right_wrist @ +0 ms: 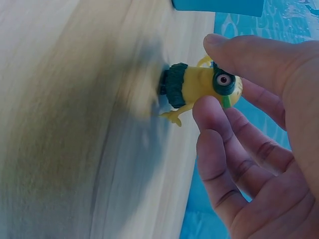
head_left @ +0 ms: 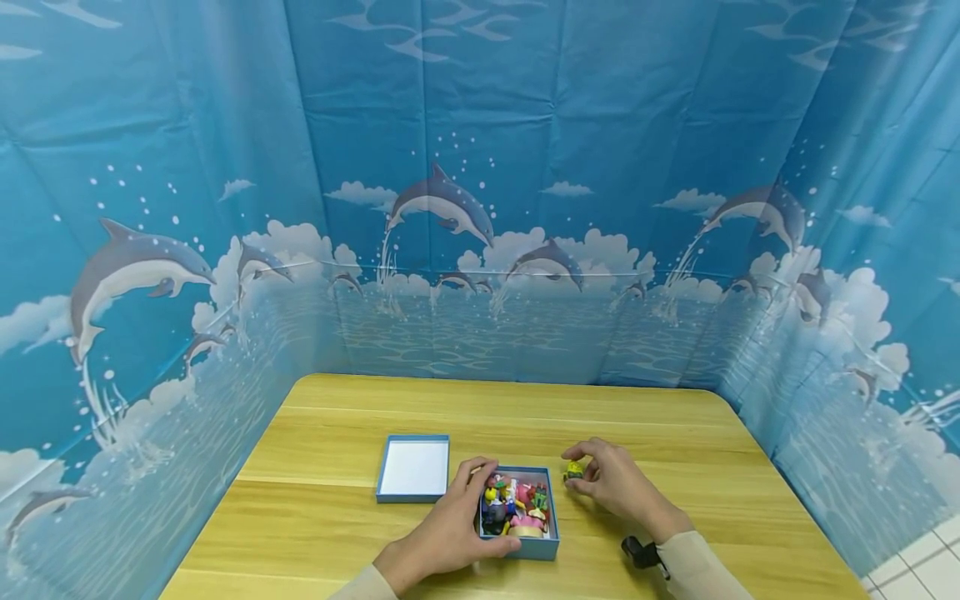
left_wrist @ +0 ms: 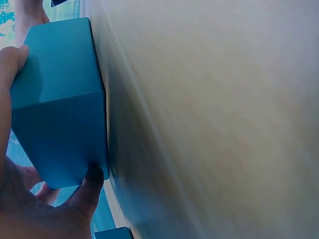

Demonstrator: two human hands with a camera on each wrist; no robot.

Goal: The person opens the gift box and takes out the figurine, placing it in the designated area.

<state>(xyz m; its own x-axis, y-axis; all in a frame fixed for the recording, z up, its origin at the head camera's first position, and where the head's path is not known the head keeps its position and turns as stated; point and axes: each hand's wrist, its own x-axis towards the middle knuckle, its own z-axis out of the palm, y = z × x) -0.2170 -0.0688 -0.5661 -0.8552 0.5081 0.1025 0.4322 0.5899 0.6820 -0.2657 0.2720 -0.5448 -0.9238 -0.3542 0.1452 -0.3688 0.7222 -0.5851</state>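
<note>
A blue square box (head_left: 537, 548) full of small toy figures (head_left: 513, 505) sits near the front of the table. My left hand (head_left: 452, 518) grips its left side, thumb at the front corner and fingers at the far one. In the left wrist view, fingers and thumb bracket the box's plain blue outer walls (left_wrist: 60, 139). Right of the box, my right hand (head_left: 618, 485) pinches a small yellow minion figure (right_wrist: 197, 84) by its head. The figure has a round goggle eye and a dark green skirt, and its feet are right at the tabletop.
The box's lid (head_left: 414, 469) lies white inside up on the wooden table (head_left: 315, 467), to the left of the box. A blue dolphin-print curtain (head_left: 480, 325) hangs around the back and sides. A black band with a small device (head_left: 641, 552) circles the right wrist.
</note>
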